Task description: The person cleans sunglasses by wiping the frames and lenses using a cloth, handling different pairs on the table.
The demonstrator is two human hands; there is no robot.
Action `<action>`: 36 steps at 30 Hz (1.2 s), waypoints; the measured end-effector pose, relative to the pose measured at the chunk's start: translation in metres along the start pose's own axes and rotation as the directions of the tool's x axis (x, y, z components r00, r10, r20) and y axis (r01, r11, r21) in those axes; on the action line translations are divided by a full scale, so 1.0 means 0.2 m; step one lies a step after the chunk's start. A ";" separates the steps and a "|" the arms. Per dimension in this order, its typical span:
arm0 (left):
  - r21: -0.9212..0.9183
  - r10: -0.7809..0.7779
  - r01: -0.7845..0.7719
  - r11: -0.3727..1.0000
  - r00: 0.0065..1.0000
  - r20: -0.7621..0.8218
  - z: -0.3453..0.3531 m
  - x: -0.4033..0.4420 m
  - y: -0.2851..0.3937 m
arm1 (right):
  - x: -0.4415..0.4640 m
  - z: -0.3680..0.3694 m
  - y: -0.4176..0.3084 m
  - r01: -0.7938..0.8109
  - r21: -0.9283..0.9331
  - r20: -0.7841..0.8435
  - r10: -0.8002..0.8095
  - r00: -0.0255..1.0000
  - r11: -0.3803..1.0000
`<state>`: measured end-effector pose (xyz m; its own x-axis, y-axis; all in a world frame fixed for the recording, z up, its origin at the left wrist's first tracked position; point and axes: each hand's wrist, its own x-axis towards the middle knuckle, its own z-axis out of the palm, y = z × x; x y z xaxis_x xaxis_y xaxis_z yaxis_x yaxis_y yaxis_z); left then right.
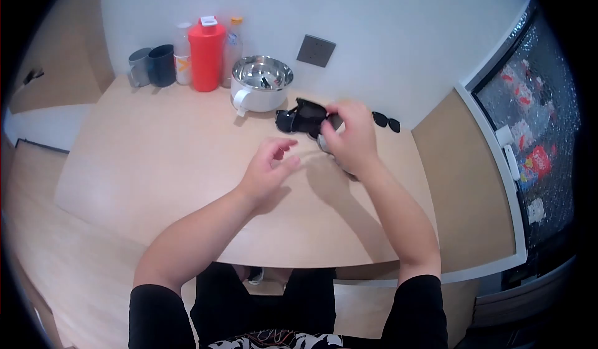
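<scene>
My right hand [355, 138] is closed, thumb and fingers pinching a pair of dark sunglasses [311, 115] raised just off the table. Another dark-lensed pair [285, 121] shows right behind it, to the left. Under my right palm lies something greyish and dark-edged, mostly covered, so I cannot make out its kind. My left hand [268, 167] rests low over the table to the left, fingers loosely curled and apart from the thumb, holding nothing. A separate pair of black sunglasses [386, 122] lies by the wall, right of my right hand.
Behind my hands stands a white-sided steel bowl [258, 94] with a handle. Further left along the wall are a red jug [207, 56], two bottles, a dark mug [161, 57] and a grey mug [139, 66]. A wall socket [316, 51] sits above the wooden table [156, 168].
</scene>
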<state>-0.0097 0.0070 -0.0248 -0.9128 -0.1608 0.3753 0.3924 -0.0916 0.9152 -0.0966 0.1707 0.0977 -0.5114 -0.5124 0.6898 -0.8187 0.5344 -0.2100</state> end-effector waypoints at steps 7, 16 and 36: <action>0.390 0.277 -0.360 0.848 0.927 0.253 0.01 0.00 0.04 | 0.32 0.34 0.51 0.042 -0.401 0.086 -0.008 0.996 0.915; 0.391 0.196 -0.333 0.858 0.916 0.350 0.01 0.00 0.07 | 0.34 0.69 0.74 -0.266 -0.483 0.211 0.406 0.889 0.834; 0.403 0.183 -0.327 0.855 0.917 0.355 0.04 0.01 0.07 | 0.15 0.36 0.57 -0.280 0.181 0.169 0.251 0.953 0.943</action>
<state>-0.0067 0.0131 -0.0100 -0.8049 0.1845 0.5639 0.5885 0.3699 0.7189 -0.2245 0.1687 0.0445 -0.7372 -0.4675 0.4879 -0.6755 0.5259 -0.5168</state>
